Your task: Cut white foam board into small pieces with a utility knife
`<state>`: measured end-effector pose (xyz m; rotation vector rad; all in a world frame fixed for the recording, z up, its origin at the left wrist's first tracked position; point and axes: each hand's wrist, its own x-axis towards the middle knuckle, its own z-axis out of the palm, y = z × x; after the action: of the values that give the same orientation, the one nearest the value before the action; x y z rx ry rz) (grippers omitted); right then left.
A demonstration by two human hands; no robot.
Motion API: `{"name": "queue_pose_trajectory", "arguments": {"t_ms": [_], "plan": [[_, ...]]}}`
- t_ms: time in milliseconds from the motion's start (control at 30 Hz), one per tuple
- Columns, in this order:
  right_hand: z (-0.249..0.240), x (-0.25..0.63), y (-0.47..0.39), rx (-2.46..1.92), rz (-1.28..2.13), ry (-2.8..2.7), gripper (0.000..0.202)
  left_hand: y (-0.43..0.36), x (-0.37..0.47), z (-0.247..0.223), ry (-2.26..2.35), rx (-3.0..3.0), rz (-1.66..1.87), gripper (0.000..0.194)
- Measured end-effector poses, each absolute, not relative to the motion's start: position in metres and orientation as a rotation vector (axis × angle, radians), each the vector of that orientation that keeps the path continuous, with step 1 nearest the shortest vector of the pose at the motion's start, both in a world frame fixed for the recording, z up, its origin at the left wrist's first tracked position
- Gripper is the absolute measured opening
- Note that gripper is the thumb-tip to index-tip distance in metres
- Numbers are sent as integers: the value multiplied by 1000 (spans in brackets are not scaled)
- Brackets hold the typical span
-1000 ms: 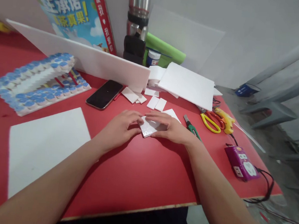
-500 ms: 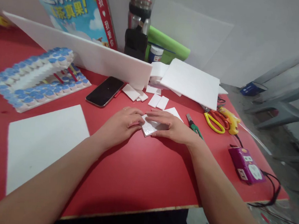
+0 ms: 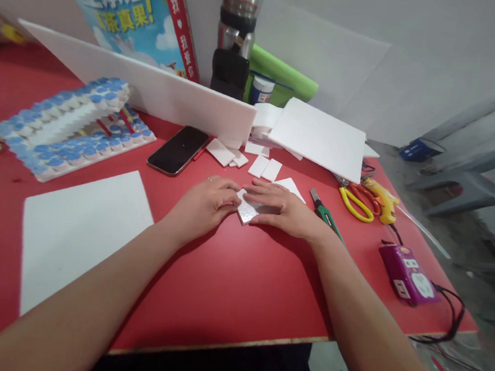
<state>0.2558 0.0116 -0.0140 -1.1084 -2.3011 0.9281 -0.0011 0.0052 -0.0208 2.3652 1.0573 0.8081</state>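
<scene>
A small glossy white piece point(image 3: 247, 210) lies on the red table point(image 3: 230, 282) between my two hands. My left hand point(image 3: 205, 208) has its bent fingers and thumb pressed together at the piece's left edge. From the right, my right hand point(image 3: 282, 209) grips the same piece, its fingers over the top and the thumb at the near edge. Behind my right hand a white piece point(image 3: 290, 188) shows in part. Two small white rectangles point(image 3: 264, 168) lie side by side just beyond the hands.
A black phone point(image 3: 178, 150) and a blue-and-white model point(image 3: 83, 131) stand left of centre, near a large white sheet point(image 3: 82, 234). On the right are a green cutter point(image 3: 326, 215), yellow-handled scissors point(image 3: 355, 205), a yellow glue gun point(image 3: 385, 203) and a purple power socket point(image 3: 410, 276).
The whole view has shifted slightly, so the things on the left appear further right. Both hands keep nearly the same hold on the small piece.
</scene>
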Motion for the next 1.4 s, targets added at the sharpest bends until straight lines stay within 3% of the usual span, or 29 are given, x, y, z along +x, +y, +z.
{"name": "queue_pose_trajectory", "arguments": {"t_ms": [533, 867, 1033, 1200, 1400], "plan": [[-23, 259, 10, -1032, 724, -2436, 57, 8, -3, -24, 981, 2476, 853, 18], [-29, 260, 7, -1002, 675, -2448, 56, 7, -3, -22, 968, 2502, 860, 24], [-30, 261, 7, -991, 673, -2447, 57, 7, -2, -21, 1096, 2253, 840, 21], [-30, 260, 7, -984, 666, -2443, 55, 9, -3, -20, 1285, 1719, 1072, 46], [-29, 260, 7, -984, 685, -2441, 56, 6, -3, -13, 1440, 1735, 1137, 34]]}}
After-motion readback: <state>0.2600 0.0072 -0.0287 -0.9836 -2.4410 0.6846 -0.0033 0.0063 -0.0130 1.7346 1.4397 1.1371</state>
